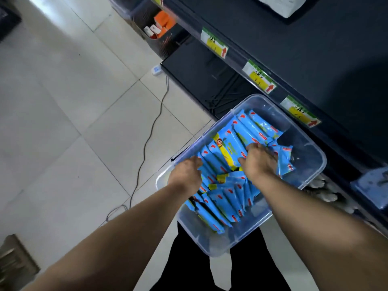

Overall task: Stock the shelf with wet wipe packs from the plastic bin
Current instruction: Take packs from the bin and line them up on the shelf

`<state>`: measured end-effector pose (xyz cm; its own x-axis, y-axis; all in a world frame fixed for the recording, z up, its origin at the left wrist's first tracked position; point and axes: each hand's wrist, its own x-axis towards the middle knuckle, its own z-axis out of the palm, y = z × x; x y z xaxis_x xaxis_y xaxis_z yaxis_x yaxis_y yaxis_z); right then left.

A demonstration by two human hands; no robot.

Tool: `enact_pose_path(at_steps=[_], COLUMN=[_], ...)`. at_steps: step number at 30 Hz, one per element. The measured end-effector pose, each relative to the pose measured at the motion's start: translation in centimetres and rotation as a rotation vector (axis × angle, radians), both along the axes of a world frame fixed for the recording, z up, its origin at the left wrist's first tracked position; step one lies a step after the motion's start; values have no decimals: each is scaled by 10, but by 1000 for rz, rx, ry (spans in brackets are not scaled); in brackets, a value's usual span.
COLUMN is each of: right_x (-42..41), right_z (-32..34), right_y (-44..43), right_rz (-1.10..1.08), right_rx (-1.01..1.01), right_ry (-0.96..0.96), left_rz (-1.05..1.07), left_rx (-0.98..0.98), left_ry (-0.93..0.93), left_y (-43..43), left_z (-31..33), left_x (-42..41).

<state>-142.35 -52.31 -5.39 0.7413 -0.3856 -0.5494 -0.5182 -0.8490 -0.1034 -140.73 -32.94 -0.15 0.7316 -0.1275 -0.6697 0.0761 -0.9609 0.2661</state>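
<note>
1. Left hand (185,175) curls its fingers over the blue wet wipe packs (224,198) by the left rim of the clear plastic bin (212,245), gripping them.
2. Right hand (259,159) digs curled fingers among the packs, gripping some.
3. Packs stand in rows inside the bin, just beside the dark shelf (294,49).

Clear smooth plastic bin (310,143); glossy blue film packs (222,198); glossy floor tiles (73,101).

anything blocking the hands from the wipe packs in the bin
Nothing visible does: the clear bin has no lid on, and the left hand and right hand are both in among the blue wipe packs.
</note>
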Motion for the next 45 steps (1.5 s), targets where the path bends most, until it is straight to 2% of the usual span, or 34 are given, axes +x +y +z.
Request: enact_pose_path(at_steps=[3, 9, 12, 14, 17, 19, 24, 29, 32, 34, 40, 42, 45], right_x=[-2, -48, -71, -78, -87, -95, -106, -108, -103, -100, -104, -112, -134], right_z=[5, 43, 52, 56, 57, 53, 42, 43, 52, 62, 94, 106, 127], right_y=[13, -6, -27, -42, -60, -70, -82, -85, -88, -89, -85, -79, -66], right_rz=[-97, -216, -297, -320, -318, -295, -275, -217, -169, -166, -183, -204, -270], right_rx=[35, 47, 33, 18, 4, -20, 9, 73, 107, 126, 87, 44, -9], right_ry=[-31, -258, -382, -426, -426, -430, -347, -391, -390, -389, -450, -460, -525], left_rz=[-17, -101, -256, -452, -793, -934, -998, -1141, -1008, -801, -171, -83, -63], left_rx=[1, 18, 37, 99, 183, 231, 350, 358, 391, 371, 145, 61, -42], left_ry=[-7, -32, -65, -141, -314, -341, -401, -545, -438, -321, -227, -228, -255], left_y=[10, -8, -42, -71, -110, -127, -138, -123, -108, -99, -75, -69, -62], left_z=[0, 10, 10, 4, -9, -22, -39, -31, -18, -3, 41, 54, 81], left_x=[5, 24, 35, 46, 67, 76, 75, 68, 56, 49, 35, 28, 12])
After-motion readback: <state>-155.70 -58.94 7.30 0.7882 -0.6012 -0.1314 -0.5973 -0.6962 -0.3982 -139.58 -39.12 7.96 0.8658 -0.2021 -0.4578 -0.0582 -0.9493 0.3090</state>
